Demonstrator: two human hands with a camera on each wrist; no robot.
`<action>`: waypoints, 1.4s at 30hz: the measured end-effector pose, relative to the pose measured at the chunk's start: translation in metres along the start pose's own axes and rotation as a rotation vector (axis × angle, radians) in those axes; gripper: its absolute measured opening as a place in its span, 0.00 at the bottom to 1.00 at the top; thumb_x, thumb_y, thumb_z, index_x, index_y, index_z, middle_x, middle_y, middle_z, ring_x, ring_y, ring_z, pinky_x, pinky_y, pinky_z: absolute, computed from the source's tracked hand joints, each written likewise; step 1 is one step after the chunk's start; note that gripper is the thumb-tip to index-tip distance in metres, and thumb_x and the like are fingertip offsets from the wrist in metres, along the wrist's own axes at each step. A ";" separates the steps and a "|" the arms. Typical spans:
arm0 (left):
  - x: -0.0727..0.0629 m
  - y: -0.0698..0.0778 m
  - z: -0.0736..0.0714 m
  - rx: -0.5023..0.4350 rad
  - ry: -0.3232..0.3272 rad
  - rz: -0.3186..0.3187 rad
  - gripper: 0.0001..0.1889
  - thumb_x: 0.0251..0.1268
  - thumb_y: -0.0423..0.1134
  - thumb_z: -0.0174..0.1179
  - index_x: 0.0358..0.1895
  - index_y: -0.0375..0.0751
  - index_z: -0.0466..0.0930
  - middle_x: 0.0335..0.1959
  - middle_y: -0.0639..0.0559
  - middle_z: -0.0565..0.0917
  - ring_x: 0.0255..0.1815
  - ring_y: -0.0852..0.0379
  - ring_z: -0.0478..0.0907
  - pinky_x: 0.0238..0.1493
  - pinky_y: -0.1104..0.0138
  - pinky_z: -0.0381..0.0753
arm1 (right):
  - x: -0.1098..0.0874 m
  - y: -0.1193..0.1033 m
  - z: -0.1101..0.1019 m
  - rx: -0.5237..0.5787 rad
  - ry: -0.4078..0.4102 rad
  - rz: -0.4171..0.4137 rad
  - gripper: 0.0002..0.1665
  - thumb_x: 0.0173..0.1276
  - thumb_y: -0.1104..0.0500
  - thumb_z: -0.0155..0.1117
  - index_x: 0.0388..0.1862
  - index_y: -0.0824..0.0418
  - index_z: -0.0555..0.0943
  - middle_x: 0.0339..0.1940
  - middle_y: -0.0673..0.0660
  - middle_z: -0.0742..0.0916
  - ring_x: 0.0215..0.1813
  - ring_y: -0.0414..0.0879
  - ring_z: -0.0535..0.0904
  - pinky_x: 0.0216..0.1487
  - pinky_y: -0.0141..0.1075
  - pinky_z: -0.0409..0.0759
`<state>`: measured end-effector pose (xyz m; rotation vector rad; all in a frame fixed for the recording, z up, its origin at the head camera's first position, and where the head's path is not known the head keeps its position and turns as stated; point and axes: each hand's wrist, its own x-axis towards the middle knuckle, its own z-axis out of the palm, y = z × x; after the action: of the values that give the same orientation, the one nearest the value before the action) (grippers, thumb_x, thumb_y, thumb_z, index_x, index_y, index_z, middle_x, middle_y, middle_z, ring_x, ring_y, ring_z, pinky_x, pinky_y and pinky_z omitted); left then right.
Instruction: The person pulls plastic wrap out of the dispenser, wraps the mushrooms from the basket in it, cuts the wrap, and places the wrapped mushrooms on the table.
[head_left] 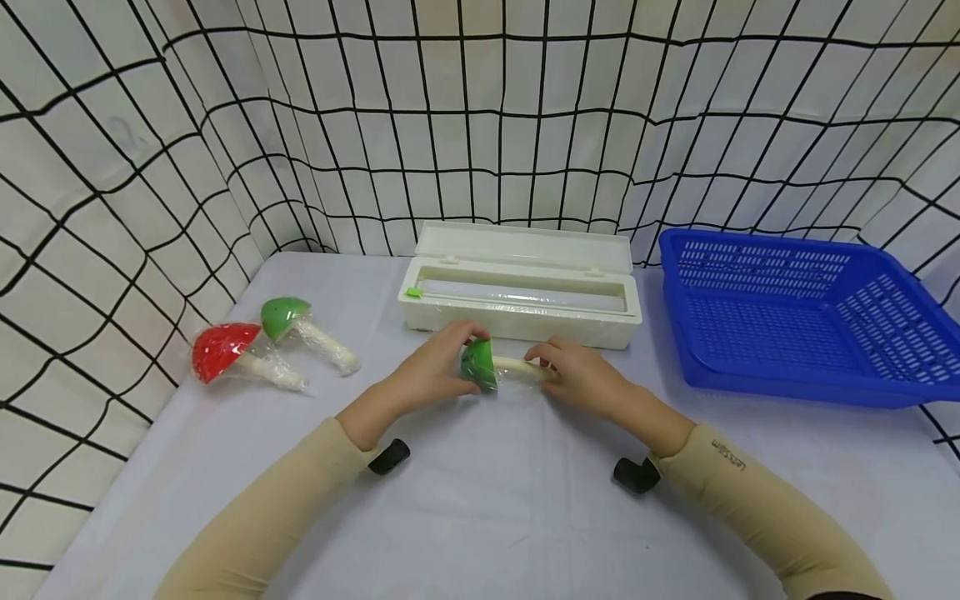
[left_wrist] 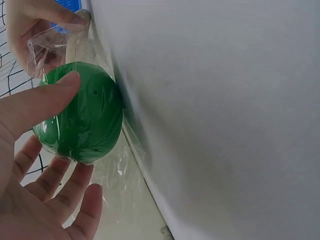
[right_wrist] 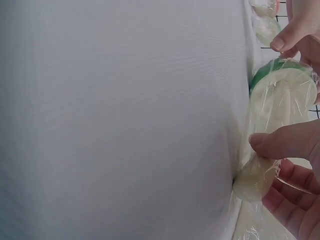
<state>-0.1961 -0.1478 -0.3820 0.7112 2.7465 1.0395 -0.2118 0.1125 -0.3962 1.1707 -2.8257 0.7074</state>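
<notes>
A toy mushroom with a green cap (head_left: 477, 365) and a pale stem lies sideways on the table in front of the white box, wrapped in clear plastic film. My left hand (head_left: 437, 367) holds the cap, thumb on one side and fingers on the other. At the stem's end, my right hand (head_left: 583, 377) pinches the film-covered stem (right_wrist: 256, 177) between thumb and fingers. In the left wrist view, loose clear film (left_wrist: 117, 172) trails from the cap over the box's side.
Behind the hands stands a white cling film box (head_left: 517, 327), lid up, with a roll inside. Two film-wrapped mushrooms, one red-capped (head_left: 225, 350) and one green-capped (head_left: 285, 317), lie at left. A blue basket (head_left: 787, 385) sits at right. Black netting (head_left: 540, 111) surrounds the table.
</notes>
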 end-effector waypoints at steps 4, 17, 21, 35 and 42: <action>0.002 0.002 0.001 0.039 0.005 -0.024 0.39 0.48 0.29 0.80 0.65 0.36 0.70 0.61 0.42 0.75 0.62 0.44 0.74 0.65 0.52 0.73 | -0.001 0.000 -0.002 0.026 -0.011 0.011 0.24 0.59 0.71 0.75 0.55 0.63 0.82 0.40 0.56 0.85 0.40 0.48 0.83 0.41 0.41 0.83; -0.002 0.002 -0.010 -0.099 0.030 -0.043 0.34 0.55 0.36 0.79 0.65 0.39 0.73 0.57 0.49 0.82 0.62 0.47 0.77 0.63 0.52 0.74 | -0.006 -0.002 -0.017 0.150 -0.008 0.004 0.24 0.60 0.70 0.69 0.57 0.64 0.82 0.40 0.54 0.86 0.40 0.45 0.81 0.42 0.40 0.82; -0.003 0.001 -0.014 -0.121 0.035 -0.036 0.32 0.57 0.39 0.78 0.64 0.40 0.75 0.55 0.52 0.83 0.59 0.48 0.79 0.60 0.52 0.75 | -0.008 -0.001 -0.020 0.160 0.009 -0.018 0.24 0.63 0.69 0.67 0.59 0.65 0.82 0.44 0.56 0.87 0.45 0.48 0.82 0.47 0.43 0.82; -0.001 0.000 -0.025 -0.149 0.063 -0.102 0.30 0.70 0.48 0.67 0.70 0.39 0.73 0.57 0.43 0.83 0.59 0.45 0.79 0.57 0.50 0.79 | -0.009 -0.004 -0.028 0.017 0.144 -0.039 0.40 0.65 0.54 0.75 0.72 0.63 0.71 0.69 0.64 0.78 0.67 0.61 0.75 0.66 0.57 0.73; -0.001 0.003 -0.028 -0.197 0.086 -0.132 0.30 0.72 0.49 0.64 0.70 0.37 0.73 0.56 0.41 0.83 0.58 0.44 0.80 0.57 0.50 0.79 | -0.003 -0.013 -0.027 -0.224 0.361 -0.248 0.37 0.57 0.57 0.82 0.64 0.58 0.77 0.63 0.63 0.78 0.62 0.62 0.76 0.55 0.59 0.75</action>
<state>-0.2015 -0.1636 -0.3588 0.4613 2.6667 1.3149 -0.2052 0.1173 -0.3676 1.1876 -2.3429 0.5099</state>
